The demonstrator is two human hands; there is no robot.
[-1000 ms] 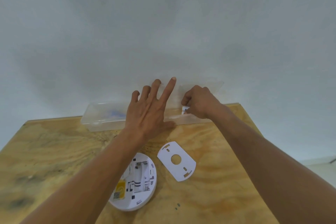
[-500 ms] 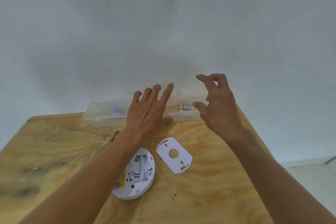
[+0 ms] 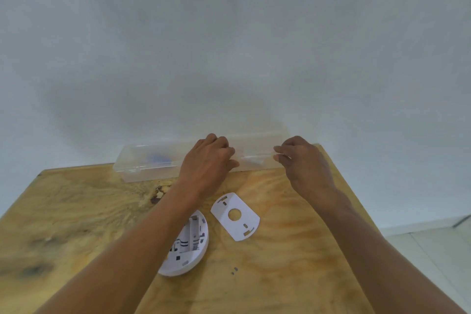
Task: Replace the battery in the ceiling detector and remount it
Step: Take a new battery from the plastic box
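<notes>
The white round detector (image 3: 190, 247) lies face down on the wooden table (image 3: 76, 211), its battery bay showing no battery; my left forearm hides its left part. Its white mounting plate (image 3: 235, 215) lies loose just to the right. A long clear plastic box (image 3: 150, 160) stands along the table's back edge with its lid down. My left hand (image 3: 206, 160) is curled over the middle of the box. My right hand (image 3: 303, 160) pinches the box's front edge near its right end. No battery shows.
Two small dark screws (image 3: 234, 270) lie on the table in front of the mounting plate. A plain white wall rises right behind the table. The table's right edge drops to a pale floor (image 3: 433, 245). Something blue (image 3: 158, 158) shows faintly inside the box.
My right hand left a small battery in the box and drew back. The lid has since come down, and both hands now grip the box, the left with fingers curled.
</notes>
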